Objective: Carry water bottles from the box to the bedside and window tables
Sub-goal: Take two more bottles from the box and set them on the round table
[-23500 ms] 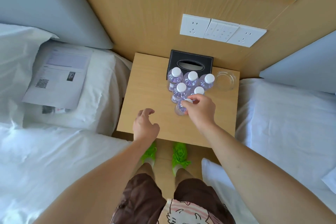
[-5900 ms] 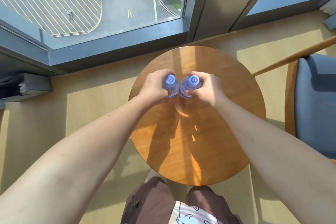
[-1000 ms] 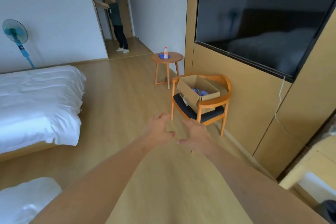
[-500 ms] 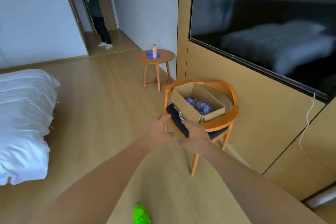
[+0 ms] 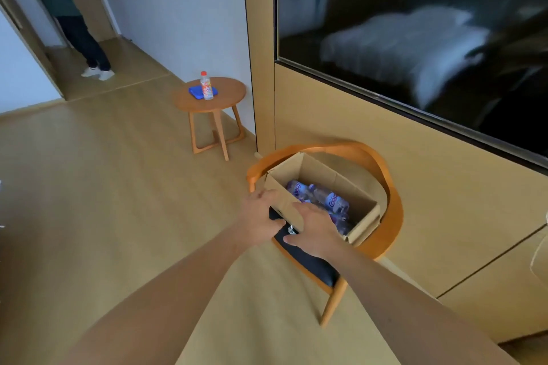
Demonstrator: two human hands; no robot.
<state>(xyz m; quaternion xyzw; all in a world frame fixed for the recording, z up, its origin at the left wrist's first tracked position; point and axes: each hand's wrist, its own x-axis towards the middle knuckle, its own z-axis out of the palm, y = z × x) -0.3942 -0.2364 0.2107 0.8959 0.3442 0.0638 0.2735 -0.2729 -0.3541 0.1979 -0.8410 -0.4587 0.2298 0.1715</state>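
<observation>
Over the box [image 5: 360,218] near rim, both empty hands spread, left hand [image 5: 258,218], right hand [image 5: 314,230].

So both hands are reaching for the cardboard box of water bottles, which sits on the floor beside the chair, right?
Not quite: in the head view the cardboard box sits on the chair seat, not the floor. Both the left hand and right hand reach for it, water bottles inside.

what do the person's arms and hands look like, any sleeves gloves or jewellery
Both forearms are bare as far as the frame shows: no sleeves in view. The left hand and right hand are bare too, with no gloves. No watch, bracelet or ring shows on either wrist or on the fingers, though the picture is slightly blurred. No marks or tattoos can be made out.
</observation>
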